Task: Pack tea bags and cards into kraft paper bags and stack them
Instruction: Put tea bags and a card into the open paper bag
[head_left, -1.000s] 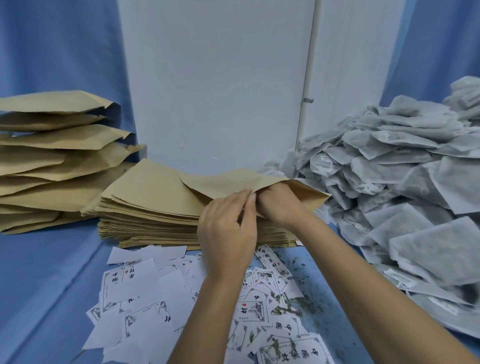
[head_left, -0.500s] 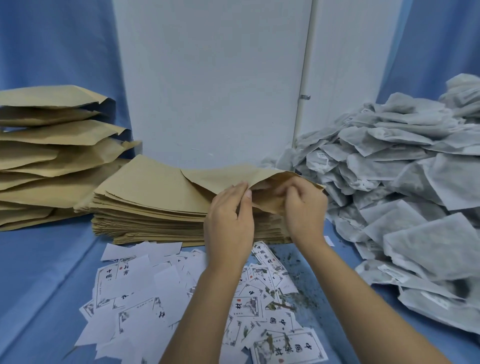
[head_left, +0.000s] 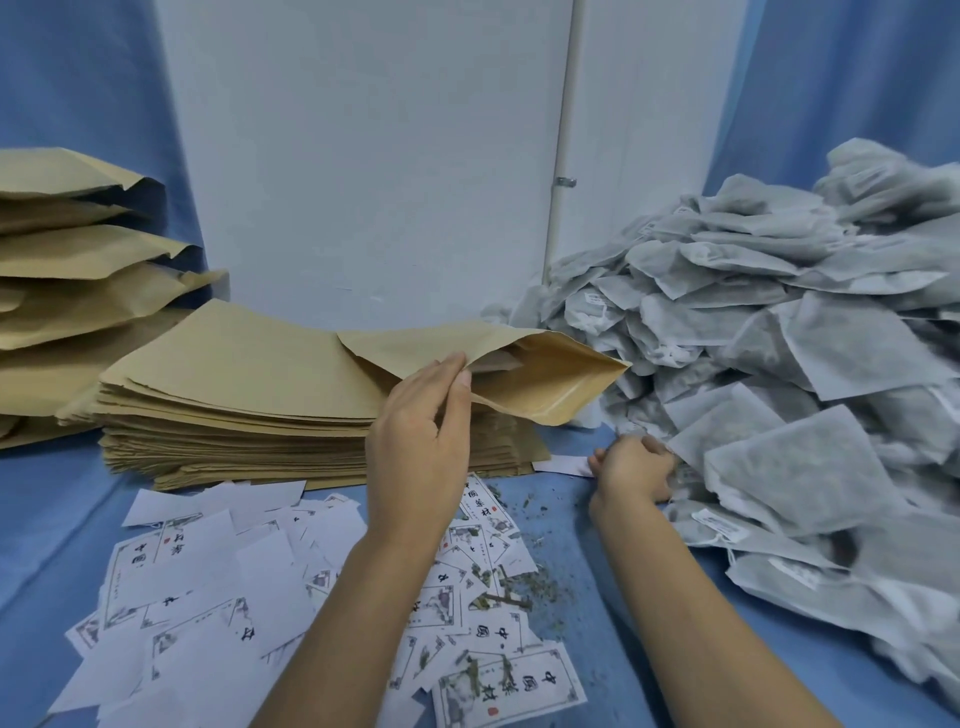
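The left hand (head_left: 415, 431) holds a kraft paper bag (head_left: 545, 379) by the upper lip of its mouth. Its grip is a pinch of thumb and fingertips closed on the paper. The bag is lifted above the near right corner of a stack of flat kraft bags (head_left: 234, 395), and its mouth gapes open toward the right, showing the inner lining.

The right hand (head_left: 631, 467) is low on the table (head_left: 41, 519), at the near edge of the heap of tea bags (head_left: 779, 338). Its fingers are curled against the heap, but blur makes it impossible to tell whether this grip has closed on a tea bag.

Printed cards (head_left: 208, 582) lie scattered on the blue cloth in front of the flat stack, under and beside the left forearm. Loose tea crumbs (head_left: 545, 587) speckle the cloth and the cards between the two arms. At far left, puffed kraft bags (head_left: 62, 291) are piled on one another, just beside the flat stack.
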